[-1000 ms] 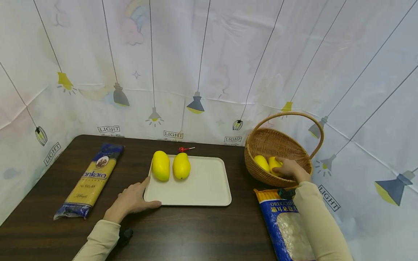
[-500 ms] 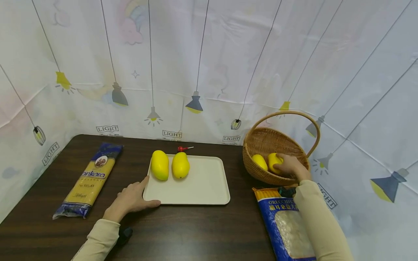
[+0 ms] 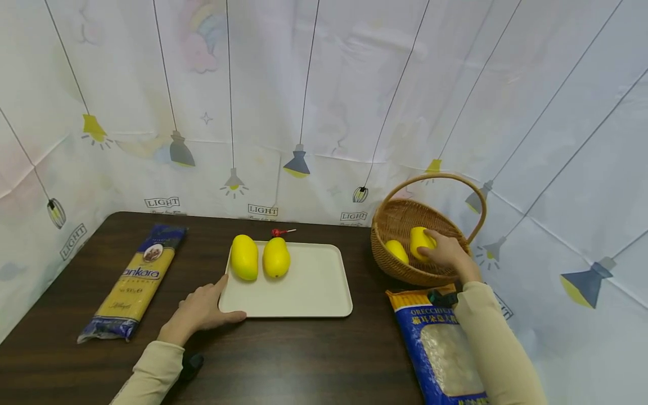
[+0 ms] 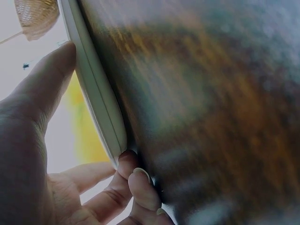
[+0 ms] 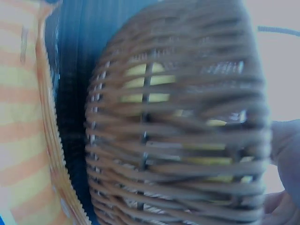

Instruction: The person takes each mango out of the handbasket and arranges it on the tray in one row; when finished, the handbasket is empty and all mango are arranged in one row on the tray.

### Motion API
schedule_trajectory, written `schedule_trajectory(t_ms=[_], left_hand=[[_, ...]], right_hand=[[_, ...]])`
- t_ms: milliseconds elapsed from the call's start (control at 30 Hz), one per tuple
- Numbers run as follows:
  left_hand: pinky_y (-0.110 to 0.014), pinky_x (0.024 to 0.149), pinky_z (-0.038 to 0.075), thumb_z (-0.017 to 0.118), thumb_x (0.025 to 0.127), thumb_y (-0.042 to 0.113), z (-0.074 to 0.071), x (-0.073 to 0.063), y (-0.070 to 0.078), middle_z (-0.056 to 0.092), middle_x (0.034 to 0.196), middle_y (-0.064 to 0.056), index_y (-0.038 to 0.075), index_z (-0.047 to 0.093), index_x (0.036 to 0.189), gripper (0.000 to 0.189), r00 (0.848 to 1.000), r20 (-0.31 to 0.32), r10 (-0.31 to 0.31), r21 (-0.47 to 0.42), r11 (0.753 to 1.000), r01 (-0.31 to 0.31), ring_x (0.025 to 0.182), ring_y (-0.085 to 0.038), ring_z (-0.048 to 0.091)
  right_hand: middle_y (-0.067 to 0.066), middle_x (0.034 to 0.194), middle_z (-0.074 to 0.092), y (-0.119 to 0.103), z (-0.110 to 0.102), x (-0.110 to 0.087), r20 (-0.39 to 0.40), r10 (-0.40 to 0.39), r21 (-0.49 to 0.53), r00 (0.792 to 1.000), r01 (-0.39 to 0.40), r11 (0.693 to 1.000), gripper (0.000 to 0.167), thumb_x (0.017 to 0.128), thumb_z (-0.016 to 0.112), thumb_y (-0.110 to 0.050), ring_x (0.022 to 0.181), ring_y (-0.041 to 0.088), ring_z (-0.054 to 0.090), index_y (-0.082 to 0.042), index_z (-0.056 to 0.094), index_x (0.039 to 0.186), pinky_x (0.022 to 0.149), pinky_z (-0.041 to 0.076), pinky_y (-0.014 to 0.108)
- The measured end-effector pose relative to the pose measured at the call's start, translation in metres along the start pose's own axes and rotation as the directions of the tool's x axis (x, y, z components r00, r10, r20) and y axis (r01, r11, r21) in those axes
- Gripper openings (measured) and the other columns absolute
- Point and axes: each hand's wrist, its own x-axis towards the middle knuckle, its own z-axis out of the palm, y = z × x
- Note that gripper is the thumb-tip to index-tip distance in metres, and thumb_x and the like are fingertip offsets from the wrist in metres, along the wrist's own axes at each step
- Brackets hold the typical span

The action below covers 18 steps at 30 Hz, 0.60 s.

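Note:
My right hand (image 3: pixel 447 253) grips a yellow mango (image 3: pixel 421 243), lifted within the wicker basket (image 3: pixel 395 219). A second yellow mango (image 3: pixel 397 251) lies to its left in the basket. Through the weave in the right wrist view, yellow patches show behind the basket wall (image 5: pixel 187 136), and only part of the hand (image 5: pixel 287 164) appears. My left hand (image 3: pixel 201 309) holds the near left corner of a cream tray (image 3: pixel 309 287), thumb along its front edge and fingers (image 4: pixel 126 166) at its side. Two mangoes (image 3: pixel 244 257) sit side by side on the tray's left part.
A yellow and blue pasta packet (image 3: pixel 134 281) lies at the left. A blue orecchiette bag (image 3: pixel 430 343) lies in front of the basket, under the right forearm. Behind the tray is a red lollipop (image 3: pixel 277 232). The basket's arched handle (image 3: pixel 437 177) rises above its opening.
My right hand has raised the mango slightly inside the basket and shifted it a little to the left. The left hand stays at the tray corner. The head view has drifted slightly.

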Motion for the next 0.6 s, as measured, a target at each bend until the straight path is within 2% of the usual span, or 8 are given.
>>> schedule_trajectory(t_ms=[100,233,333,467,567,600], left_hand=[[-0.074,0.09,0.044,0.072,0.075,0.073,0.0,0.0,0.0,0.055,0.138,-0.032,0.004,0.026,0.159,0.118,1.0,0.001,-0.003,-0.002,1.0,0.003,0.117,-0.052,0.058],[-0.074,0.09,0.044,0.072,0.074,0.074,0.0,0.001,0.0,0.055,0.138,-0.032,0.004,0.027,0.158,0.118,1.0,0.011,-0.011,0.0,1.0,0.011,0.118,-0.051,0.058],[-0.073,0.09,0.045,0.072,0.074,0.074,0.001,0.001,-0.001,0.055,0.137,-0.031,0.003,0.027,0.158,0.118,1.0,0.011,-0.011,0.0,1.0,0.011,0.118,-0.051,0.058],[-0.072,0.09,0.045,0.072,0.074,0.073,0.0,0.001,0.0,0.055,0.137,-0.031,0.003,0.027,0.158,0.118,1.0,0.006,-0.005,-0.001,1.0,0.005,0.117,-0.05,0.058],[-0.073,0.09,0.045,0.072,0.075,0.073,0.0,0.001,0.0,0.055,0.138,-0.032,0.003,0.026,0.158,0.118,1.0,0.006,-0.004,-0.001,1.0,0.004,0.117,-0.05,0.058],[-0.073,0.09,0.044,0.072,0.075,0.073,0.0,0.001,0.0,0.055,0.138,-0.032,0.003,0.026,0.158,0.118,1.0,0.007,-0.004,0.0,1.0,0.004,0.117,-0.051,0.058]], right_hand=[[0.04,0.135,0.053,-0.006,-0.003,-0.003,-0.03,0.005,0.013,1.0,-0.004,1.0,0.073,0.102,0.054,-0.039,0.089,0.036,0.058,0.001,0.027,0.156,0.069,0.043,0.038],[0.038,0.134,0.054,-0.013,-0.002,-0.008,-0.055,-0.001,0.012,0.999,0.002,1.0,0.073,0.102,0.055,-0.04,0.085,0.031,0.057,0.0,0.028,0.157,0.068,0.042,0.036],[0.039,0.139,0.051,-0.019,-0.003,-0.011,-0.073,-0.013,0.017,0.997,0.014,1.0,0.074,0.102,0.054,-0.041,0.093,0.038,0.06,0.0,0.027,0.157,0.072,0.046,0.042],[0.038,0.147,0.044,-0.029,-0.007,-0.018,-0.097,-0.04,0.035,0.995,0.043,0.998,0.074,0.102,0.053,-0.043,0.118,0.052,0.057,-0.002,0.027,0.158,0.089,0.05,0.056],[0.038,0.148,0.043,-0.039,-0.01,-0.023,-0.109,-0.059,0.051,0.992,0.065,0.997,0.074,0.102,0.054,-0.044,0.123,0.054,0.054,-0.002,0.027,0.158,0.092,0.049,0.059],[0.038,0.147,0.044,-0.042,-0.01,-0.024,-0.112,-0.061,0.057,0.992,0.068,0.996,0.074,0.102,0.054,-0.044,0.121,0.052,0.056,-0.003,0.027,0.158,0.089,0.049,0.057]])
